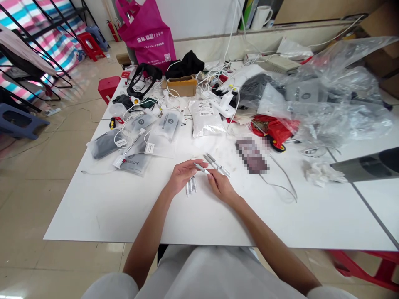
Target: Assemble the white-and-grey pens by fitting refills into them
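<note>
A white and grey pen (202, 168) is held between my two hands above the white table (124, 216). My left hand (183, 176) has its fingers closed around the tip end of the pen. My right hand (220, 185) pinches the other end with thumb and fingers. Just beyond my right hand lie a few similar pens (218, 165), side by side at a slant. Several more pens (191, 187) lie in a group between my forearms, partly hidden by my left hand.
Packaged items in frosted bags (134, 164) and cables lie at the left. A white packet (206, 118) sits behind my hands. To the right are a blurred-out device (252, 155) with a cable, a red bag (276, 128), crumpled tissue (324, 173) and a dark cylinder (368, 166).
</note>
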{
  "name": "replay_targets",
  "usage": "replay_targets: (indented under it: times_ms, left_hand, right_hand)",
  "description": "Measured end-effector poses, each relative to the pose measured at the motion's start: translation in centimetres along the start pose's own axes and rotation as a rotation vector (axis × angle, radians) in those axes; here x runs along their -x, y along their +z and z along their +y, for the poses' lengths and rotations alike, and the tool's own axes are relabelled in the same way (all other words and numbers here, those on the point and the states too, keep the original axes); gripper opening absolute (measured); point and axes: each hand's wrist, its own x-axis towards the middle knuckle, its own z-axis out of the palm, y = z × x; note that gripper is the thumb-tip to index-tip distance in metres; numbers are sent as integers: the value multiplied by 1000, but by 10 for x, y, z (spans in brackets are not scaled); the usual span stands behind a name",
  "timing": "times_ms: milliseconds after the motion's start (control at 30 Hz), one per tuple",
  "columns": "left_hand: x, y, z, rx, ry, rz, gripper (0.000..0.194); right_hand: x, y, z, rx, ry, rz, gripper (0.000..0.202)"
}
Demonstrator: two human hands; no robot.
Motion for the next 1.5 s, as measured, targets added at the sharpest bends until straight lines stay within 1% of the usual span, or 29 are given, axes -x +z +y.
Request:
replay_targets:
  times_ms: [67, 133, 267, 433, 567, 733, 833, 967, 1033, 1167, 1267, 1367, 1433, 1500]
  left_hand:
    - [0, 2, 0, 30, 8, 2, 39]
    - [-2, 4, -2, 34, 14, 21, 38]
    - [-5, 5, -8, 11, 28, 62, 34]
    - [-5, 6, -13, -48, 61, 251, 29]
    - [-5, 7, -13, -69, 72, 342, 29]
    - [-7, 10, -14, -64, 81, 395, 29]
    - [-7, 9, -14, -69, 85, 369, 29]
    - [-5, 6, -11, -101, 45, 204, 32]
    - [-4, 5, -10, -56, 18, 134, 34]
    - [-3, 3, -11, 60, 4, 52, 38]
    - [-3, 2, -11, 82, -27, 19, 42]
    - [-2, 2, -11, 79, -29, 9, 44]
    - [-2, 3, -10, 70, -24, 14, 44]
    - [-3, 5, -10, 59, -24, 35, 44]
  right_hand:
    - [0, 0, -2, -99, 103, -25, 43]
    - [0, 2, -3, -170, 164, -51, 49]
    - [0, 5, -4, -196, 182, -84, 53]
    - [1, 7, -6, -195, 184, -100, 53]
    - [2, 9, -5, -175, 189, -94, 50]
    - [1, 12, -3, -168, 223, -68, 45]
    - [-1, 10, -4, -205, 240, -67, 46]
    - [-3, 4, -7, -306, 274, -96, 52]
    - [-3, 2, -9, -378, 300, -124, 56]
    - [-4, 1, -12, -611, 387, -216, 62]
    - [-6, 0, -12, -854, 478, -319, 62]
    - [-7, -3, -11, -1107, 570, -401, 59]
    - [-7, -3, -11, -1178, 594, -415, 57]
    - [-6, -2, -10, -1178, 590, -403, 55]
